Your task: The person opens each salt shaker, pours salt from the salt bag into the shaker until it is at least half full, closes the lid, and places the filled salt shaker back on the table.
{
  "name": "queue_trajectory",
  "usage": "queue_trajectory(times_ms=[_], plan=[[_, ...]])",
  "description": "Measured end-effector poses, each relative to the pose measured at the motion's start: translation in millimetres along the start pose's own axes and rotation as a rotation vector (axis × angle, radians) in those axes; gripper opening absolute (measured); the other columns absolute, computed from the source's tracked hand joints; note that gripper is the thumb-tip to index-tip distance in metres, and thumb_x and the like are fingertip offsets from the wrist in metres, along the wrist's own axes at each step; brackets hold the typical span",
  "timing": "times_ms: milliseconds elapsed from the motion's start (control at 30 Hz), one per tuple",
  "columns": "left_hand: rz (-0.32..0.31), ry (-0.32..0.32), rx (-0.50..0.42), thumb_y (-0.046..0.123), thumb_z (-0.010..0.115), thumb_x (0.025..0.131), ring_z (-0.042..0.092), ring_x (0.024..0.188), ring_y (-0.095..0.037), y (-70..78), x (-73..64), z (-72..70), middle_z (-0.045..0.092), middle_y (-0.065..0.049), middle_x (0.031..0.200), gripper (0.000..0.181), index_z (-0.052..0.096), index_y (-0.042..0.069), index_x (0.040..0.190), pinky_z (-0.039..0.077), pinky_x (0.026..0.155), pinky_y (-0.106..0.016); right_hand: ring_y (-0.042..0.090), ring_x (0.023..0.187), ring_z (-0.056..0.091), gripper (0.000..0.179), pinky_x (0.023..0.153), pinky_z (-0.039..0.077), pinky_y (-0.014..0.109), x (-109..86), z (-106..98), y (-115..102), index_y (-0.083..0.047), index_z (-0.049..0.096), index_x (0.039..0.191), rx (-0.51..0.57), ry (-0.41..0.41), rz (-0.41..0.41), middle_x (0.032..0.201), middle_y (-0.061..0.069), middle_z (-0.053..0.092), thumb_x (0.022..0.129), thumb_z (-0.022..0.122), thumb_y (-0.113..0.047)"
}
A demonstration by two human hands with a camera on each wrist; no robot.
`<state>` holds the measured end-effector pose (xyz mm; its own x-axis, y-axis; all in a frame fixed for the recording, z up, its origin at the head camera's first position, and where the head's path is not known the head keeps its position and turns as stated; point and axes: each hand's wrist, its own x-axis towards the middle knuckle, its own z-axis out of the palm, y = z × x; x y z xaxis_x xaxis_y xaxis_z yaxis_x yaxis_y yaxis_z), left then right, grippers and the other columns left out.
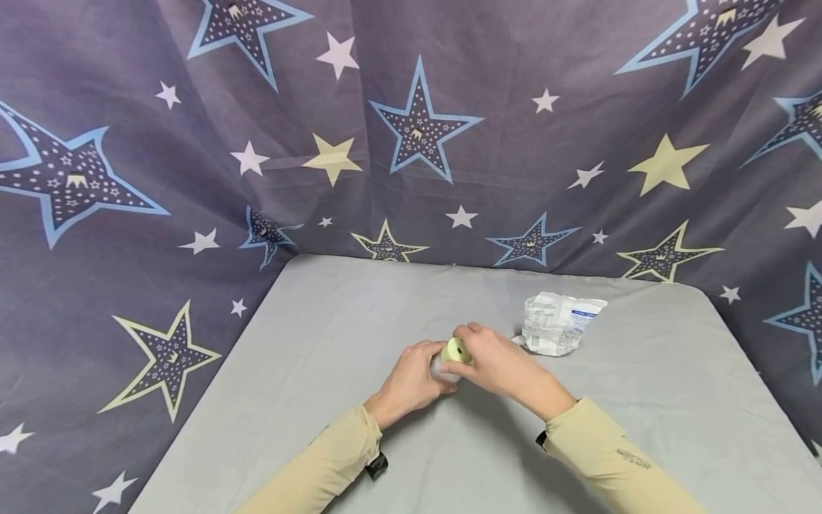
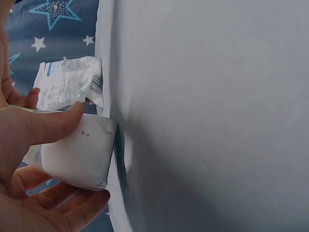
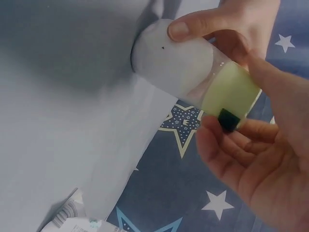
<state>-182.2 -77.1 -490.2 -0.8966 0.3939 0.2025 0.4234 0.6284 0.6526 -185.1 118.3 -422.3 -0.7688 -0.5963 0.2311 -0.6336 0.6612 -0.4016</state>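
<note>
A small clear jar [image 3: 169, 58] filled with something white is held above the grey table near its middle. My left hand [image 1: 411, 375] grips the jar's body, thumb on one side and fingers under the other, as the left wrist view shows. On its end sits a pale yellow-green lid [image 3: 231, 89] with a dark square mark [image 3: 228, 120]. Thumb and fingers of my right hand [image 1: 497, 360] grip that lid from the right. The jar is tilted, and the hands partly cover it in the head view.
A crumpled white packet [image 1: 559, 325] with printed text and a blue strip lies on the table [image 1: 308, 400], beyond and right of my right hand. A dark curtain [image 1: 411, 200] with a star pattern hangs behind the table and along its sides.
</note>
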Motion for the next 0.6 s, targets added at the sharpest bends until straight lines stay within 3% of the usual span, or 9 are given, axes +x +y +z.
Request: queue_trajectory(times_ms=[100, 200, 333, 400, 600], plan=[[0.001, -0.003, -0.001, 0.016, 0.097, 0.076, 0.067, 0.109, -0.020, -0.1, 0.3, 0.8, 0.072, -0.003, 0.117, 0.062, 0.072, 0.012, 0.132, 0.054, 0.099, -0.040, 0.010, 0.064, 0.050, 0.041, 0.052, 0.043, 0.025, 1.1, 2.5, -0.2, -0.008, 0.063, 0.095, -0.005, 0.012, 0.036, 0.080, 0.001, 0.057, 0.091, 0.084, -0.043], [0.004, -0.003, 0.014, 0.017, 0.097, 0.077, 0.068, 0.105, -0.020, -0.9, -0.8, 1.5, 0.072, -0.003, 0.114, 0.059, 0.072, 0.011, 0.130, 0.055, 0.095, -0.039, 0.013, 0.070, 0.057, 0.047, 0.056, 0.049, 0.027, -1.0, 4.8, 1.0, -0.005, 0.067, 0.108, -0.029, 0.015, 0.003, 0.092, 0.005, 0.064, 0.089, 0.085, -0.044], [0.005, 0.006, 0.025, 0.019, 0.096, 0.078, 0.068, 0.099, -0.021, -1.4, -1.9, 1.5, 0.072, -0.006, 0.111, 0.054, 0.071, 0.007, 0.125, 0.057, 0.086, -0.038, 0.022, 0.097, 0.068, 0.058, 0.078, 0.058, 0.037, -6.1, 4.8, 3.8, -0.008, 0.063, 0.136, -0.041, -0.005, -0.083, 0.126, 0.011, 0.065, 0.090, 0.086, -0.035], [0.002, 0.013, 0.022, 0.019, 0.096, 0.078, 0.068, 0.098, -0.022, -1.5, -2.0, 1.2, 0.072, -0.007, 0.111, 0.054, 0.071, 0.005, 0.124, 0.056, 0.083, -0.038, 0.025, 0.107, 0.068, 0.055, 0.087, 0.058, 0.042, -7.8, 4.1, 5.0, -0.010, 0.063, 0.139, -0.028, -0.013, -0.115, 0.133, 0.010, 0.063, 0.091, 0.085, -0.024], [-0.007, 0.015, 0.025, 0.019, 0.098, 0.076, 0.067, 0.099, -0.022, -0.7, -0.6, 0.5, 0.072, -0.007, 0.112, 0.058, 0.072, 0.007, 0.126, 0.054, 0.085, -0.040, 0.024, 0.105, 0.068, 0.045, 0.090, 0.058, 0.042, -7.8, 2.6, 5.9, -0.006, 0.066, 0.132, 0.018, -0.014, -0.144, 0.124, 0.009, 0.066, 0.090, 0.081, -0.003]])
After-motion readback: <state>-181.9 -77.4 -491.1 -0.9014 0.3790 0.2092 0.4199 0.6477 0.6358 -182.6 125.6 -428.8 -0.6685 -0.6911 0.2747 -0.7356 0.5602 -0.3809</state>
